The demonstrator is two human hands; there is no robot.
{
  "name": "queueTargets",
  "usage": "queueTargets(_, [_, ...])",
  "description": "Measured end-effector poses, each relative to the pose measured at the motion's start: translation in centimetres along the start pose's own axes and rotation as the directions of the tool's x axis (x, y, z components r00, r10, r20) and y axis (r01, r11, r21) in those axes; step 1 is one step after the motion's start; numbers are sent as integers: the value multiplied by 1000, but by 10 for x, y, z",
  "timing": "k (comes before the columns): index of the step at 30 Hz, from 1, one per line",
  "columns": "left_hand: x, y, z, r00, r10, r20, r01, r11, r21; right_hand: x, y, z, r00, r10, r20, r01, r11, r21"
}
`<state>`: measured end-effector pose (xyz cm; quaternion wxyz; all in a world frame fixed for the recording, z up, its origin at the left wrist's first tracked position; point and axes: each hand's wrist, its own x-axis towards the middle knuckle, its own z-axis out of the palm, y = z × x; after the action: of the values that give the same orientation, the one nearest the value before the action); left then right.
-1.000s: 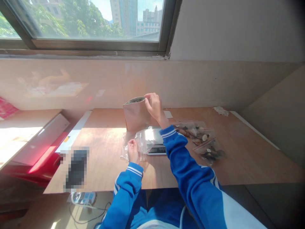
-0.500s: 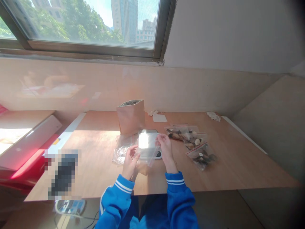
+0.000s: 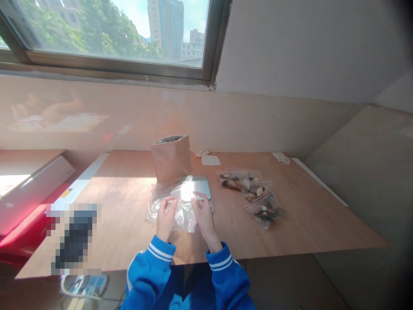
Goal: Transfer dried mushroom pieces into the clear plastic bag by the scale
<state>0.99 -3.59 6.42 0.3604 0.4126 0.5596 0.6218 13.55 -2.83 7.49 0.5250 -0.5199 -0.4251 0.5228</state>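
Observation:
A clear plastic zip bag (image 3: 185, 218) hangs between my two hands, over the front of a white kitchen scale (image 3: 202, 186). My left hand (image 3: 165, 217) pinches the bag's upper left edge between thumb and fingers. On the other side, my right hand (image 3: 204, 215) grips its upper right edge. The bag looks empty and partly covers the scale, whose plate catches bright glare. More clear plastic bags (image 3: 151, 212) lie beside and behind my left hand.
Behind the scale stands an open brown paper pouch (image 3: 172, 160). To the right lie several filled zip bags (image 3: 266, 211) with dark and pale pieces inside. A white paper slip (image 3: 211, 160) rests near the wall, and a blurred dark object (image 3: 75, 237) at the table's left.
My right hand has moved left, closer to my left hand, off the scale's right side. The bag between them has turned and spread out more. The view has shifted slightly right.

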Motion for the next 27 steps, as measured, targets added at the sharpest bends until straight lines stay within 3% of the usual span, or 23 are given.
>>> queueTargets(3, [9, 4, -9, 998, 47, -42, -45, 998, 42, 6, 1, -12, 999, -12, 43, 13, 1000, -23])
queueTargets(6, [21, 1, -24, 994, 58, -88, -50, 995, 89, 32, 4, -48, 980, -181, -82, 158, 959, -233])
queueTargets(8, [28, -6, -34, 993, 25, -117, -4, 984, 178, 58, 8, -79, 900, -404, -166, 274, 818, -506])
queueTargets(10, [32, -13, -41, 986, -3, -166, 61, 936, 348, 84, 15, -108, 833, -536, -140, 268, 612, -744])
queueTargets(13, [31, -19, -41, 970, 140, -201, 20, 772, 636, 113, 27, -136, 865, -497, -74, 119, 345, -931])
queueTargets(15, [28, -21, -37, 959, 267, -98, -113, 675, 729, 123, 34, -143, 890, -453, -45, 67, 227, -972])
queueTargets(17, [25, -27, -31, 943, 322, 82, -276, 624, 731, 127, 39, -144, 890, -454, -31, 55, 175, -983])
queueTargets(20, [25, -46, -24, 919, 268, 288, -392, 567, 724, 125, 38, -145, 875, -482, -51, 56, 204, -977])
queueTargets(24, [25, -74, -25, 921, 155, 356, -386, 466, 796, 116, 24, -145, 857, -504, -103, 99, 359, -928])
queueTargets(27, [26, -77, -28, 929, 132, 346, -360, 538, 762, 103, 7, -140, 799, -570, -190, 200, 550, -811])
